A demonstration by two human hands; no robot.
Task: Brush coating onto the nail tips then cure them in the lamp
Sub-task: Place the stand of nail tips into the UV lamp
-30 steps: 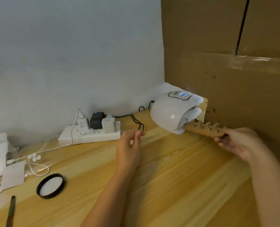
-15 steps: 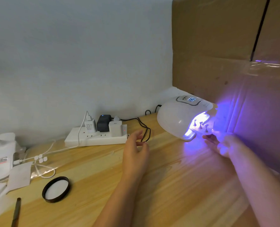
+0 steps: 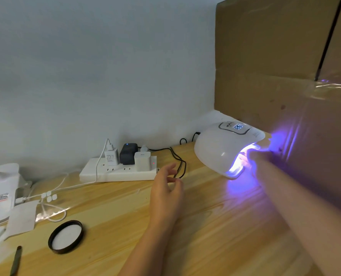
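The right hand [image 3: 250, 159] reaches into the glowing white domed nail lamp [image 3: 223, 148], its grip too blurred to tell; the left hand [image 3: 166, 189] hovers, fingers relaxed, above the pale wooden worktop [image 3: 205, 236].

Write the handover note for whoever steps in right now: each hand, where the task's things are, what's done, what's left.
Left hand: free, fingers loosely spread just above the wooden table, holding nothing.
Right hand: at the mouth of the lamp, washed out by the purple glow; its grip cannot be made out.
Nail tips: not visible now, presumably inside the lamp or hidden by the right hand.
Lamp: lit, display on, at the table's back right beside the cardboard.
Done: curing appears under way.
Left: let the cure finish, then draw the tips out. Brushing cannot be checked from here.
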